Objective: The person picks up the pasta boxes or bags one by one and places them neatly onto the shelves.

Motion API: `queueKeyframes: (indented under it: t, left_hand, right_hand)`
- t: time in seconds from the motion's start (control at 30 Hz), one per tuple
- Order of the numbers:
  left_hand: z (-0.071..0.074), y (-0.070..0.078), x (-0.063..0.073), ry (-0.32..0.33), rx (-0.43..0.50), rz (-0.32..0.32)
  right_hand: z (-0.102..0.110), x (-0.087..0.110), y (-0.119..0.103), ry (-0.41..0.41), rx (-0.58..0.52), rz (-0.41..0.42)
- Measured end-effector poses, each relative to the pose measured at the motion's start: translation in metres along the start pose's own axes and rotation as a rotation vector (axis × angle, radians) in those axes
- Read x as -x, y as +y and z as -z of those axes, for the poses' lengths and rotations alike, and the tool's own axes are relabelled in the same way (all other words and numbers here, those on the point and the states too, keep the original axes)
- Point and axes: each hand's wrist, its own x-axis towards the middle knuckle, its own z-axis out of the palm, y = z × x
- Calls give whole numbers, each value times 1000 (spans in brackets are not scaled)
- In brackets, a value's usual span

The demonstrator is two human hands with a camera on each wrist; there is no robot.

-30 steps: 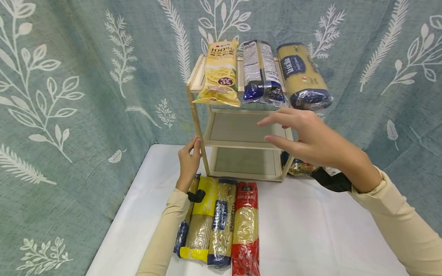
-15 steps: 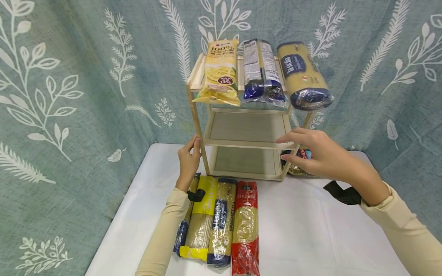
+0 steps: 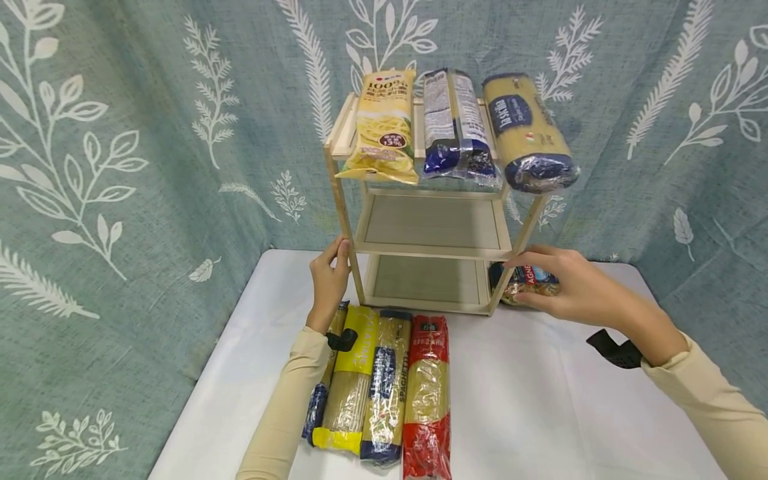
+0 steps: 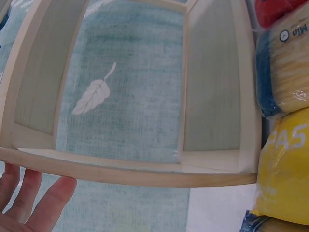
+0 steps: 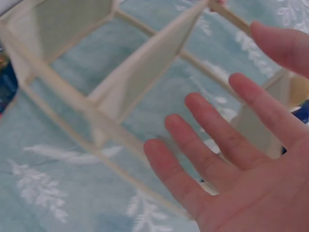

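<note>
A light wooden three-tier rack [image 3: 432, 253] stands on the white table. My left hand [image 3: 327, 277] holds its left front post, thumb and fingers curled at it; in the left wrist view the fingertips [image 4: 57, 193] meet the post's edge. Beside the right front post is my right hand [image 3: 570, 283], fingers spread and thumb apart, holding nothing. Its palm and fingers [image 5: 207, 116] show straight in the right wrist view. Across the top tier lie a yellow pasta packet [image 3: 387, 123], a blue and clear packet [image 3: 456, 127] and a blue-ended pasta packet [image 3: 528, 127], overhanging the front.
On the table before the rack lie a yellow-wrapped spaghetti packet [image 3: 354, 393], a blue-labelled one [image 3: 386, 393], a red one [image 3: 427, 393] and another partly under the left wrist. A dark pasta bag [image 3: 534, 297] sits behind the right post. A patterned curtain [image 3: 150, 200] surrounds the table.
My right hand has moved down and to the right, from in front of the middle tier to the right front post. The left hand and the packets stay in place.
</note>
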Motion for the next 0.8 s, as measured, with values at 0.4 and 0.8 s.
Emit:
queueKeyframes:
  t: [0.4,0.8]
  left_hand:
    - [2,-11,3,-25,-7,-7]
    - [1,3,1,5,-23,-32]
  right_hand:
    - [-17,17,40,-26,11,-159]
    - [-41,17,93,24,44,-174]
